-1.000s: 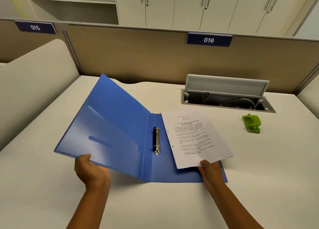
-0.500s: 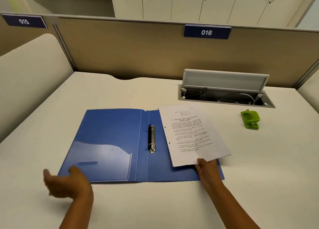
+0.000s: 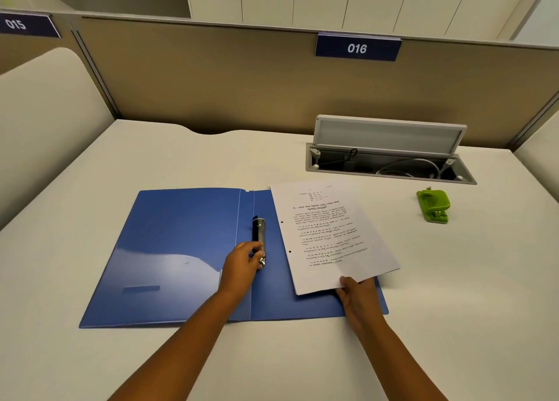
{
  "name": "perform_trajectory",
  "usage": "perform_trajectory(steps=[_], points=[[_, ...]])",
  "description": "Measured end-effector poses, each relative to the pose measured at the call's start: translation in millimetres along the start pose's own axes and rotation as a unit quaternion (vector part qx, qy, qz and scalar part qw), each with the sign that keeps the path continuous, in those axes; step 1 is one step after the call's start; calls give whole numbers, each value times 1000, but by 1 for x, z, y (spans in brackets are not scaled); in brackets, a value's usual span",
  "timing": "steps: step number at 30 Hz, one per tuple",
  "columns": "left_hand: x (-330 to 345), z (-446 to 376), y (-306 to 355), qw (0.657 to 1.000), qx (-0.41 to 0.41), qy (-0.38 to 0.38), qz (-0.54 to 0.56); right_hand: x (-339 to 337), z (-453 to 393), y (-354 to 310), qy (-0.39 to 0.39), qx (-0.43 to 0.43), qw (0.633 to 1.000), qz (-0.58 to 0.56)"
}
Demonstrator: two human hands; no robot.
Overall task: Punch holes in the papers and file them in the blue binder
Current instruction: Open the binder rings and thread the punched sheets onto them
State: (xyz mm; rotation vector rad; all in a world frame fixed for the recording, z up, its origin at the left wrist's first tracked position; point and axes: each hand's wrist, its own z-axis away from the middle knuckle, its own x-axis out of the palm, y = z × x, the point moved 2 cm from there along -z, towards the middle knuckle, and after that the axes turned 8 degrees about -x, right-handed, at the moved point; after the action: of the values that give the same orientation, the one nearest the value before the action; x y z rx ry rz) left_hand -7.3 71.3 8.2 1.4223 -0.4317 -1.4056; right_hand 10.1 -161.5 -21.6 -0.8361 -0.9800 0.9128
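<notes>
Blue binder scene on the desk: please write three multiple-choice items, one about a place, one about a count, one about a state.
1. Where is the green plastic hole punch?
A. on the open blue plastic binder
B. on the white desk, right of the papers
C. in the left hand

2. How many punched holes show along the left edge of the white printed papers?
A. none
B. two
C. four

3. What is the right hand doing?
A. pinching the papers' near corner
B. lying flat on the desk
C. pressing the punch

Key: 1 B, the punch stands apart on bare desk. 2 B, two dark dots show. 3 A, its grip holds the corner, while the left hand touches the metal ring mechanism.
</notes>
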Motion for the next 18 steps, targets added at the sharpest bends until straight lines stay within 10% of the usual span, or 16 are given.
perform_trajectory(steps=[18], points=[[0, -16, -11, 992, -18, -60, 107, -1, -3, 2, 11, 2, 1000, -5]])
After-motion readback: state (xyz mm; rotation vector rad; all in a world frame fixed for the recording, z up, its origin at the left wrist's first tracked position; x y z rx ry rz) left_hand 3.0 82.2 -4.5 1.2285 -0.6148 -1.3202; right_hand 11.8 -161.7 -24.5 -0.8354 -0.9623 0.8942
